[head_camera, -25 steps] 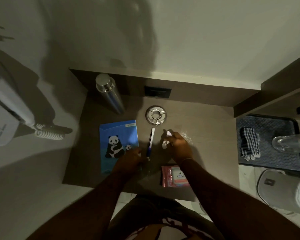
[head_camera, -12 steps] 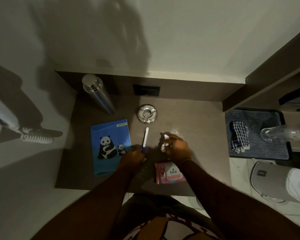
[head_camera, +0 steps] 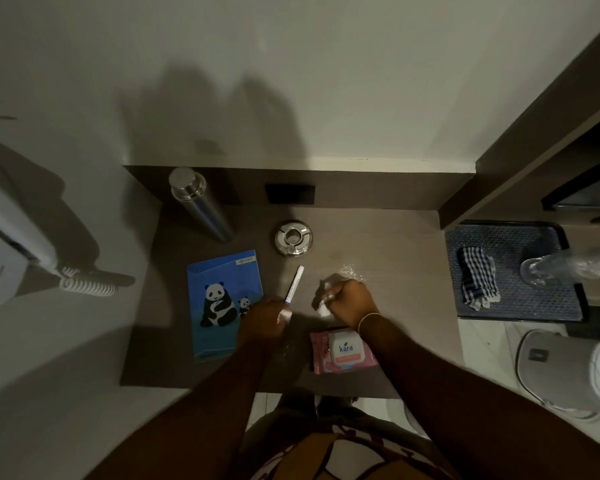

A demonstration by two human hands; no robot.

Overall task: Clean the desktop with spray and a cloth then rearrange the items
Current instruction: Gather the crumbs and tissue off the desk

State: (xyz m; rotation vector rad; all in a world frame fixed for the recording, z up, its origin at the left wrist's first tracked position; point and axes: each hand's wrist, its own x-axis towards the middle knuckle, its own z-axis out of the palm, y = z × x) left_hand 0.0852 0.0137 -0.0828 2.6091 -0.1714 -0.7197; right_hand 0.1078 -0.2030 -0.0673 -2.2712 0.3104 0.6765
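On the brown desktop my right hand is closed around a crumpled white wipe, pressed to the surface near the middle. My left hand grips the near end of a white pen with a blue band; the pen lies on the desk pointing away from me. A blue panda notebook lies flat to the left. A pink pack of wipes sits near the front edge, under my right wrist. A wet patch glistens just beyond my right hand.
A steel bottle stands at the back left and a round metal ashtray at the back centre. To the right are a dark tray holding a checked cloth and an upturned glass. A wall phone hangs left.
The view shifted, so everything sits lower in frame. My left hand has closed on the near end of the pen. My right hand stays on the wipe at the same spot.
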